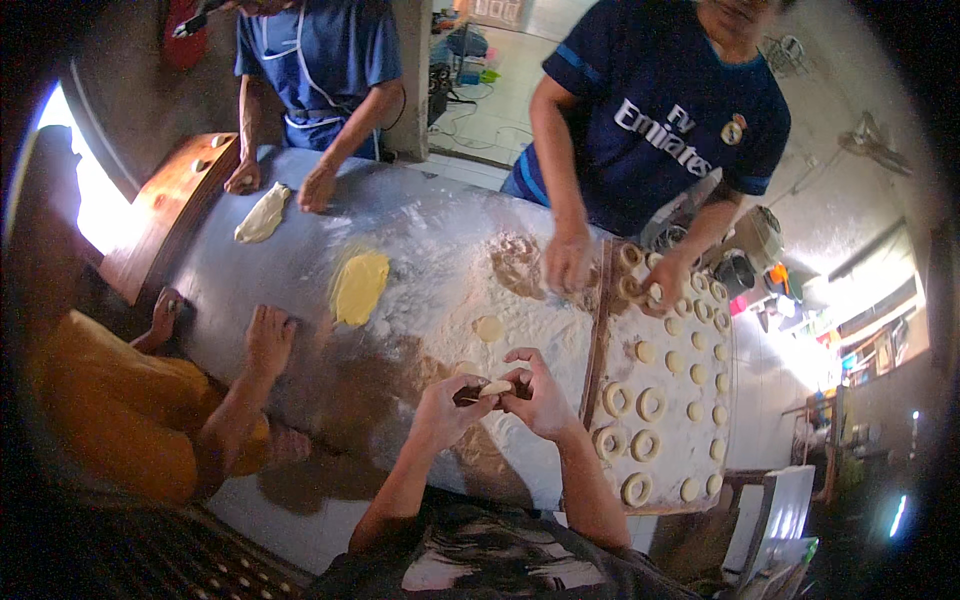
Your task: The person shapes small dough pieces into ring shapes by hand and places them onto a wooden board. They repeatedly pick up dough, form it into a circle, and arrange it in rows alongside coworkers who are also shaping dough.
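Observation:
Close to the near edge of the floury table, my left hand [446, 408] and my right hand [541, 400] meet around a small pale piece of dough [495, 388]. Thumbs and fingertips of both hands pinch it from either side, just above the surface. A flat round dough disc [488, 328] lies on the flour beyond my fingers. Another pale disc shows partly behind my left hand. To the right of my right hand, a floured board [625, 385] carries dough rings [652, 404] and small dough rounds [697, 374].
Across the table [300, 270], one person's hand [568, 262] hovers over flour and the other [668, 282] handles a ring on the board. Further left lie yellow dough [361, 287] and a pale dough strip [263, 213] near another co-worker. An orange-clothed person's hand [268, 340] rests at left.

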A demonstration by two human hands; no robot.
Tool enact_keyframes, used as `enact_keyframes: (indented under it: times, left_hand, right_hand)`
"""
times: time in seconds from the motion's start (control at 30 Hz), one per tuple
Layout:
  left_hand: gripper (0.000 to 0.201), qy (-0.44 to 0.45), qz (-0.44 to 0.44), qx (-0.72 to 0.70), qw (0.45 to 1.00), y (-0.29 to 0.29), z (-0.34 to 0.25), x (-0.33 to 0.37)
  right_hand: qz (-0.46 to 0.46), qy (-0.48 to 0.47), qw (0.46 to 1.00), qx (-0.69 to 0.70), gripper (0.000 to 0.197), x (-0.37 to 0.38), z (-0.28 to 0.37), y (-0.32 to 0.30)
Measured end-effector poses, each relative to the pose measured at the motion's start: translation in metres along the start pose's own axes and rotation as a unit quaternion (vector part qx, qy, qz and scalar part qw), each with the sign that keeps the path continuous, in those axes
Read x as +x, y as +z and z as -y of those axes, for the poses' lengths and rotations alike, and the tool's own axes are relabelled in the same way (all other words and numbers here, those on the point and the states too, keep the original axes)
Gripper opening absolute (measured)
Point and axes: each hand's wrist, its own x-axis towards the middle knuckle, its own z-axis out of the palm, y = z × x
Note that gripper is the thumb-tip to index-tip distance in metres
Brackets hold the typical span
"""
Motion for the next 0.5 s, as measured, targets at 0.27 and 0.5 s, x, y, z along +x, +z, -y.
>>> enact_keyframes:
  times: [0.27,0.5]
  left_hand:
    - [0.050,0.146,-0.174,0.002,0.974,0.041,0.047,0.025]
    - [0.032,0.201,-0.067,-0.468,0.858,0.071,0.009,0.009]
  right_hand:
    - [-0.031,-0.109,0.993,0.029,0.065,0.022,-0.024,0.019]
    - [0.010,-0.048,0.949,0.311,0.056,-0.016,-0.015,-0.010]
